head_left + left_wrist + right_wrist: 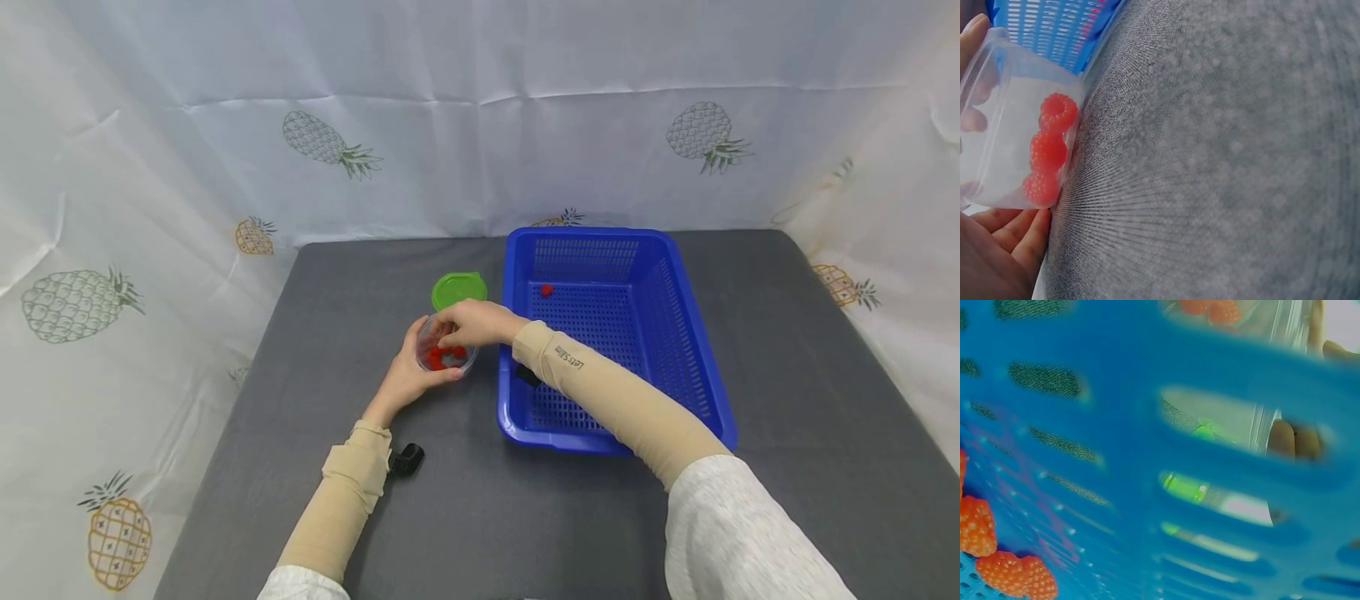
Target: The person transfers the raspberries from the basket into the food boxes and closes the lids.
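Note:
My left hand (408,372) holds a clear plastic container (470,360) on the grey table, thumb and fingers curled round its side. Red raspberries (437,360) lie along its bottom; in the left wrist view, three raspberries (1048,152) show through the wall. From the right, over the basket's edge, my right hand (474,323) reaches with its fingers inside the container's mouth. Whether those fingertips pinch a raspberry is hidden. A blue plastic basket (506,400) stands under my right forearm. Several raspberries (1004,574) lie in it in the right wrist view.
A green lid (457,288) lies on the table (360,292) just behind the container. One raspberry (547,290) shows near the basket's back left corner. White curtain (480,167) with pineapple prints hangs behind the table and at its sides.

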Action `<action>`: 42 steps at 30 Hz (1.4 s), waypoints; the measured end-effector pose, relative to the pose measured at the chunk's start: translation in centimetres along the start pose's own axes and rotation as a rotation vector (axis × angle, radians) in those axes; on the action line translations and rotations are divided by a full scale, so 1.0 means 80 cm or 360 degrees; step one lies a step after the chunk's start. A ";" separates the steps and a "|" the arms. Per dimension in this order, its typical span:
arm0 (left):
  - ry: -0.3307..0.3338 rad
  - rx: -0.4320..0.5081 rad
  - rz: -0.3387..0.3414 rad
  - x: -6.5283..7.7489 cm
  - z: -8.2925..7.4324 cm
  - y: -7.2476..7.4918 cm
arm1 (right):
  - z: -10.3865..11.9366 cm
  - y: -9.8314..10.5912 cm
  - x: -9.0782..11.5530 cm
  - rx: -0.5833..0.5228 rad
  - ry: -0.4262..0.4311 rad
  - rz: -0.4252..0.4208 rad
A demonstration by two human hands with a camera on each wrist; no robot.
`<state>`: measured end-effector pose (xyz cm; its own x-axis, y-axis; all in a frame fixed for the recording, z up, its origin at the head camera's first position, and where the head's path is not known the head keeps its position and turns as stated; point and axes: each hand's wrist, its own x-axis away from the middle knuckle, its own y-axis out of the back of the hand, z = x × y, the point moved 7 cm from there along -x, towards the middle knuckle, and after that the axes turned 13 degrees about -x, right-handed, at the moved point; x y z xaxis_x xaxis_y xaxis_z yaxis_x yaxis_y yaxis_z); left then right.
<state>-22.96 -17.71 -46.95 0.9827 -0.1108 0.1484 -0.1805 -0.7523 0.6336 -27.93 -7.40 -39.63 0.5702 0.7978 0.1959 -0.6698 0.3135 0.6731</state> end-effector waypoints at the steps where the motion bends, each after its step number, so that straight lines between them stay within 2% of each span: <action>1: 0.0002 0.0008 0.0007 0.003 -0.007 0.002 | -0.001 0.000 0.000 0.0013 -0.0008 0.0003; 6: -0.0014 0.0051 0.0046 0.019 -0.039 0.011 | -0.003 0.000 0.001 0.0015 -0.0029 0.0004; 10: -0.0014 0.0054 0.0057 0.019 -0.037 0.010 | -0.005 0.001 -0.001 -0.0054 0.0006 0.0000; 18: 0.0013 -0.0015 0.0033 0.022 -0.039 0.009 | -0.004 0.009 0.002 -0.0304 0.0111 -0.0002; 23: -0.0027 0.0042 0.0040 0.021 -0.035 0.007 | -0.002 0.015 0.008 -0.0390 0.0135 -0.0011; 30: -0.0024 0.0084 0.0015 -0.001 0.002 -0.005 | -0.003 0.033 0.022 -0.0563 0.0155 -0.0103; 42: -0.0012 0.0044 -0.0056 -0.003 0.007 -0.005 | -0.034 0.079 0.060 -0.1001 0.0144 -0.0426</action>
<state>-23.10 -17.73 -47.69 0.9887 -0.0891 0.1205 -0.1449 -0.7733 0.6172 -30.75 -0.20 -36.35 0.7310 0.6824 0.0019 -0.6756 0.7232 0.1432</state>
